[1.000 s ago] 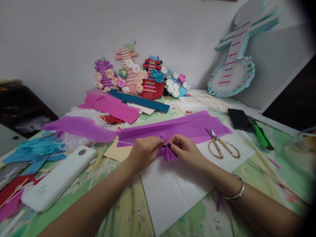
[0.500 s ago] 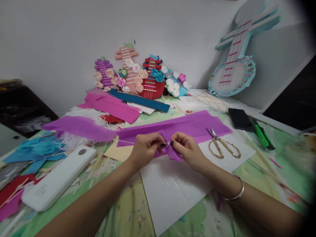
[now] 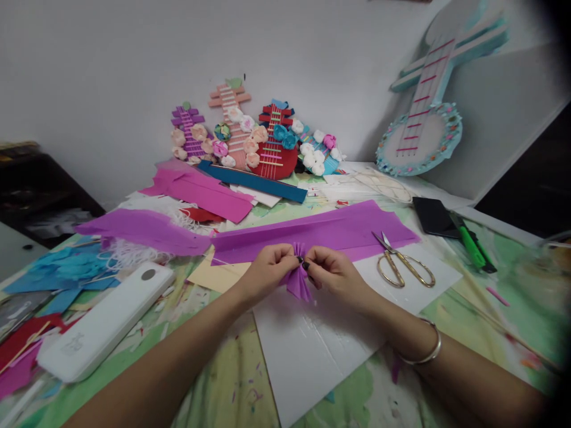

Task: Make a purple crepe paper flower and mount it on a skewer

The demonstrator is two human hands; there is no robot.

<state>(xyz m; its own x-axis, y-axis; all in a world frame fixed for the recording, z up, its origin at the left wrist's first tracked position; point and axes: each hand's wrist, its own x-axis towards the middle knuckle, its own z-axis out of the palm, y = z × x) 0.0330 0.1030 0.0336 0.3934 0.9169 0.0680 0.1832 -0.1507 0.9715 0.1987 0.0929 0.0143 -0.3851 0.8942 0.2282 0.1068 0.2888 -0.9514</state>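
Between my two hands is a small piece of pleated purple paper [image 3: 298, 286], pinched at its middle and fanned out above and below. My left hand [image 3: 273, 267] closes its thumb and finger on the pinched middle from the left. From the right, my right hand [image 3: 332, 272] pinches the same spot, its fingertips almost touching the left ones. Any thread at the pinch is hidden by the fingers. Behind the hands lies a long purple paper strip [image 3: 357, 223]. Gold-handled scissors [image 3: 395, 261] rest right of my right hand, partly on a white sheet [image 3: 312, 351].
A white power bank [image 3: 107, 321] lies at left, near blue paper [image 3: 66, 267] and white string [image 3: 134, 255]. Several decorated paper instruments [image 3: 272, 148] lean at the wall. A green cutter [image 3: 470, 245] and a black flat object [image 3: 432, 215] lie at right.
The pleated paper has turned and its folds now spread wider below the fingers. Both hands have drawn closer together at its middle. The white thread visible between the fingertips is now hidden.
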